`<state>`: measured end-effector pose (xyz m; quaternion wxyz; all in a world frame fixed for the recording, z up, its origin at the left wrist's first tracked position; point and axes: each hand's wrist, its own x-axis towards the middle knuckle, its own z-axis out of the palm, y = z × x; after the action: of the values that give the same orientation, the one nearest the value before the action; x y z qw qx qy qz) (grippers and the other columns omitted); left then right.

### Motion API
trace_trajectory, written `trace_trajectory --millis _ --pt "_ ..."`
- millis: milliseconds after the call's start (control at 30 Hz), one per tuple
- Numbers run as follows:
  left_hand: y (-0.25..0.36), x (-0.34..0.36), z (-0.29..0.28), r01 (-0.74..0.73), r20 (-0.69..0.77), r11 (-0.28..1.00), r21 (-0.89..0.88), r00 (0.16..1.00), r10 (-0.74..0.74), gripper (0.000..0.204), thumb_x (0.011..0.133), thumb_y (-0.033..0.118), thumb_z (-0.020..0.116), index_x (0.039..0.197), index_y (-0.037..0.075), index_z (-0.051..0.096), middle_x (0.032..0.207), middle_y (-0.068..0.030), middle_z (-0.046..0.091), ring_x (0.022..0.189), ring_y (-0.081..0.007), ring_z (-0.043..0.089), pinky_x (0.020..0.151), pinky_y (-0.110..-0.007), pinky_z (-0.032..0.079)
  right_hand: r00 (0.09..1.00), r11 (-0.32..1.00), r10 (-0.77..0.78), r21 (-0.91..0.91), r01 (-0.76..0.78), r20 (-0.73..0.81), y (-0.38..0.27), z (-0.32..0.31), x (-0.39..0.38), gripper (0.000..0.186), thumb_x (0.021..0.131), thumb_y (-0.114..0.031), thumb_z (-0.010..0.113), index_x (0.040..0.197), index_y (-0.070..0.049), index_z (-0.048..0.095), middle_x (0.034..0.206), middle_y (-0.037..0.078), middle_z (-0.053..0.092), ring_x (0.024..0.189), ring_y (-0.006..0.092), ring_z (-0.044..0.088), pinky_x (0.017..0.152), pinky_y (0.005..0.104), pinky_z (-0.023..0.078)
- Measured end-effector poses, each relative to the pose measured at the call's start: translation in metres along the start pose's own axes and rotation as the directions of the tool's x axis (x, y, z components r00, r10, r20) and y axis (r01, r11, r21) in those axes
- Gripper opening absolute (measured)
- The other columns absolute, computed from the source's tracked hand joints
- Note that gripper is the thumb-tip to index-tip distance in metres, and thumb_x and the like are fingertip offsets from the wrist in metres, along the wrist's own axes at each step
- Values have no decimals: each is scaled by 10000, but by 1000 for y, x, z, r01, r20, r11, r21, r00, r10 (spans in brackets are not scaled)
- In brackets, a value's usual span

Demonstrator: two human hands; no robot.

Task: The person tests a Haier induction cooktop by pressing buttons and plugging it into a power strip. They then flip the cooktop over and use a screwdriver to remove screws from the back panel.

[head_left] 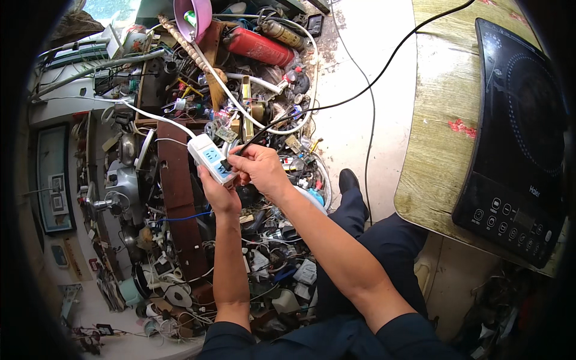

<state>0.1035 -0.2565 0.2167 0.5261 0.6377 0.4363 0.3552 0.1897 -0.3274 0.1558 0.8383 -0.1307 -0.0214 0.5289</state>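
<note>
My left hand (219,195) is closed around the lower end of a white power strip (201,144) with blue socket faces, holding it up and tilted. A white cord runs from the strip's top end off to the left. Pinched in the fingers of my right hand (263,170) is a black plug (226,164), up against the lower socket; how deep it sits cannot be made out. From it a black power cord (351,96) curves up to the right, over the table. A black induction cooktop (510,132) lies on that table.
The wood-patterned table (429,162) stands at my right. Tools, wires and loose parts crowd the left and middle, around a reddish-brown board (180,192). A red fire extinguisher (258,47) and a pink bucket (195,18) are at the back. A thin cable (373,120) crosses the pale floor.
</note>
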Motion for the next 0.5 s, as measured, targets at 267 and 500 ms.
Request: trace_trajectory --millis 267,500 --pt "-6 -15 9 -29 10 997 71 1000 28 670 1127 494 218 1296 7 647 888 -26 703 682 -142 658 566 -280 517 996 996 81 20 -82 36 -4 -18 -5 168 993 -132 731 1108 -11 716 795 18 662 606 50 551 534 233 491" --pt "-33 18 -6 -130 -35 988 86 990 134 515 1118 493 350 1373 79 518 1185 -81 646 1002 -211 680 699 -339 586 996 970 -90 -226 85 -11 -17 -20 4 197 959 -198 733 993 -4 746 800 27 696 599 85 612 514 281 513"
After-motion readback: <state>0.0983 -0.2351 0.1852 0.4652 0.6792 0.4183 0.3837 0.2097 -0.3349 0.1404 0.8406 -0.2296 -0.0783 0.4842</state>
